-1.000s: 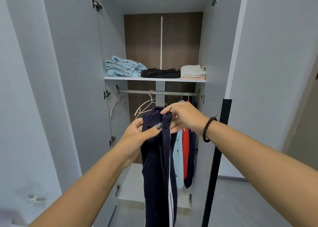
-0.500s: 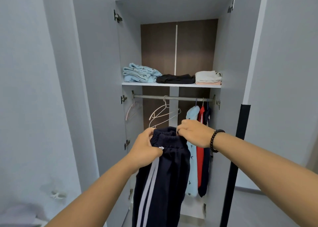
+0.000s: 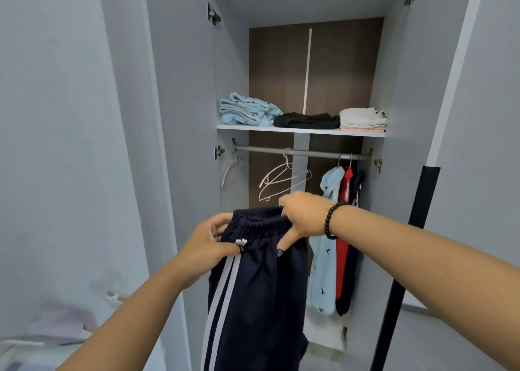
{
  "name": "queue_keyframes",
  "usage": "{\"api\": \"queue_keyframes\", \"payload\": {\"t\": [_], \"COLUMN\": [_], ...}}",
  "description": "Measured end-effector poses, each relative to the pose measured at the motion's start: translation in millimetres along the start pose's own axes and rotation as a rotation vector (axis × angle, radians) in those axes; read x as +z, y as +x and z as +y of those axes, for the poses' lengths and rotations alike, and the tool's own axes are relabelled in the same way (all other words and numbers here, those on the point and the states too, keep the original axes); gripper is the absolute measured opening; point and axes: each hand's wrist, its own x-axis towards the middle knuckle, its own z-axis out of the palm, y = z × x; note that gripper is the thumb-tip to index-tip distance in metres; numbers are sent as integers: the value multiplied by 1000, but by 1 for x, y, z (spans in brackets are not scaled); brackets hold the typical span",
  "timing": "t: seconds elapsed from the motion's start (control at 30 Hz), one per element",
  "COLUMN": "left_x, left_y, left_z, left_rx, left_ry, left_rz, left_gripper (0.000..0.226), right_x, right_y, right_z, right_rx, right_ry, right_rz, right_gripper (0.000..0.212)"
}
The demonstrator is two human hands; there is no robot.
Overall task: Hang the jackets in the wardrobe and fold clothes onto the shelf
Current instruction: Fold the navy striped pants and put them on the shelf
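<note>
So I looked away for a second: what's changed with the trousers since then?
The navy trousers were bunched narrow between the hands; now the left hand and right hand have drawn apart, spreading the waistband flat, white stripes showing. Both keep their grip. The folded piles on the shelf and the hung jackets are unchanged.

White shelf [image 3: 304, 131] spans the wardrobe above the rail. Three folded piles sit directly on it: light blue fleece clothes [image 3: 247, 113] at the left end, a low black garment [image 3: 306, 120] in the middle touching the blue pile, cream clothes [image 3: 363, 117] on a peach piece [image 3: 363, 129] at the right end.
</note>
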Motion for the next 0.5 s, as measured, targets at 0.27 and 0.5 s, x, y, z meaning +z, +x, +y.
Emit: {"api": "queue_keyframes", "payload": {"t": [0.27,0.5], "left_x": [-11,8], "left_y": [-3,2], "left_z": [10,11], "left_rx": [41,-29], "left_ry": [-69,-296], "left_rz": [82,258], "left_gripper": [27,22], "right_x": [-17,-19], "right_y": [25,37], "right_z": [-2,-30], "right_rx": [50,385], "right_ry": [342,1059], "right_rz": [371,494], "right_gripper": [47,42]}}
